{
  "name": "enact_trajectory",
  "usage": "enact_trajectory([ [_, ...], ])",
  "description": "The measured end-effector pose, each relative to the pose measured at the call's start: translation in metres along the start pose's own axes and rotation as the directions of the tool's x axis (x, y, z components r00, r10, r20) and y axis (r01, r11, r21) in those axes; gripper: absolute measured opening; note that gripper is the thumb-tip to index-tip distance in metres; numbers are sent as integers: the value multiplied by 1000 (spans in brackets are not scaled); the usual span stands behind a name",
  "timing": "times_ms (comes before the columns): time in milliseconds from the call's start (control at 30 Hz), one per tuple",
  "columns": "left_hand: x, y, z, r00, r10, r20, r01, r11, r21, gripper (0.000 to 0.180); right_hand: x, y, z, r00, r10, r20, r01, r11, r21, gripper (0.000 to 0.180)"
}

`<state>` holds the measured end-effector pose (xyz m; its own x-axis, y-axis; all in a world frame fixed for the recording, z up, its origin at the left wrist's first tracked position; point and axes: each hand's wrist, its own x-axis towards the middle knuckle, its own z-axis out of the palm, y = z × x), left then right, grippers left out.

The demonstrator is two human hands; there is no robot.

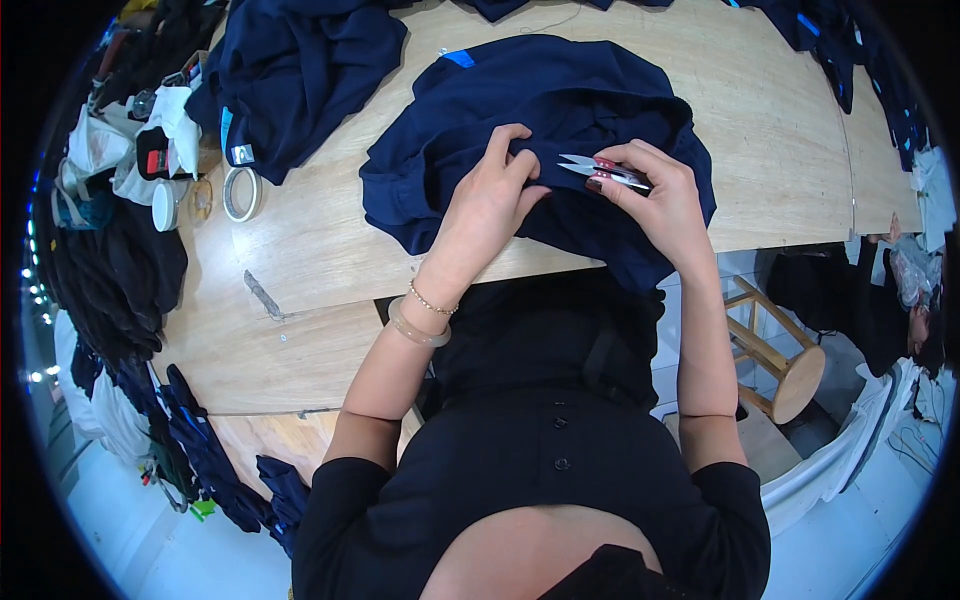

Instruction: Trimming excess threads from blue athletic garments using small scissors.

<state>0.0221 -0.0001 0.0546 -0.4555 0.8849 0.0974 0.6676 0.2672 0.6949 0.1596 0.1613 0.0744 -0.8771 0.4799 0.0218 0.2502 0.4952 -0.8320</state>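
Note:
A dark navy garment (560, 80) lies bunched on the wooden table in front of me, with a bright blue tag near its far left edge. My right hand (660, 190) is wrapped round a pair of thread snips (575, 165), red and black at the grip. Their silver blades point left over the garment and stand slightly apart. Just left of the blade tips, my left hand (490, 195) rests on the cloth. Its fingers are bent, with thumb and index apart, and nothing shows between them. A bangle and a thin bracelet circle my left wrist.
More navy garments (300, 80) lie at the far left and the far right. A tape roll (242, 193) and a round white container (166, 205) stand on the left of the table (240, 340). A wooden stool (798, 385) lies tipped below the right edge.

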Motion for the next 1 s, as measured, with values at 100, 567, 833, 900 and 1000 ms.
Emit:
enact_trajectory([
  [100,2,-2,-2,1000,14,-6,-14,1000,-3,8,0,-1,-1,1000,7,17,-7,1000,-2,20],
  [567,7,-7,-6,1000,0,-28,-3,995,-100,6,7,-11,3,994,-69,88,81,987,-138,16],
  [833,7,-7,-6,999,25,-43,-28,998,-62,9,11,-9,8,991,-48,123,67,987,-148,16],
  [900,7,-6,-6,999,12,-35,-14,997,-71,9,11,-8,10,988,-121,96,133,982,-133,15],
  [1000,6,-8,-4,999,10,-50,-14,996,-85,9,11,-10,7,993,-53,110,68,987,-144,16],
])
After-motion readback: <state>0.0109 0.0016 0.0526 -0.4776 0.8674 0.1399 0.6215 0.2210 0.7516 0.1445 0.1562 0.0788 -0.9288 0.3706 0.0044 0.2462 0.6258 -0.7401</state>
